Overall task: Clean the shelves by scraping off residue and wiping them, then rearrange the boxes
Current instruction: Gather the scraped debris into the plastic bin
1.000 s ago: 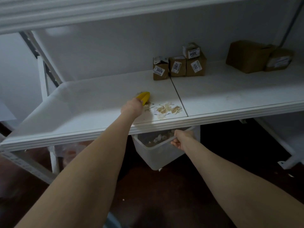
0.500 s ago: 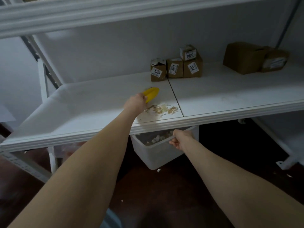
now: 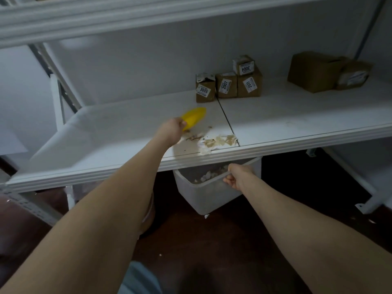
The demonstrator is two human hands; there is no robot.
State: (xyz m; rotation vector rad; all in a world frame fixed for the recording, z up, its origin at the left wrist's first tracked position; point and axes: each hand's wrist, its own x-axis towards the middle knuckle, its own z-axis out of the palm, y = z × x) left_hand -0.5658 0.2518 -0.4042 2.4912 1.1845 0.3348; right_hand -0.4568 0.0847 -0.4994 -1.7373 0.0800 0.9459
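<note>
My left hand (image 3: 171,130) grips a yellow scraper (image 3: 194,117) over the white shelf (image 3: 106,132), its blade raised above the surface and pointing up and right. Brownish residue scraps (image 3: 218,141) lie near the shelf's front edge, just right of that hand. Below the shelf lip, my right hand (image 3: 238,177) holds the rim of a translucent white bin (image 3: 203,194) with scraps inside. Small brown numbered boxes (image 3: 227,84) stand at the back of the shelf, one stacked on top.
Two larger cardboard boxes (image 3: 326,71) sit at the shelf's back right. Another shelf board (image 3: 148,15) hangs overhead. A slanted metal brace (image 3: 57,73) runs along the left side, and a white bracket (image 3: 364,204) lies on the dark floor at right.
My left hand has lifted the scraper up and to the right, away from the shelf surface. The residue now lies closer to the front edge. The right hand stays on the bin's rim.
</note>
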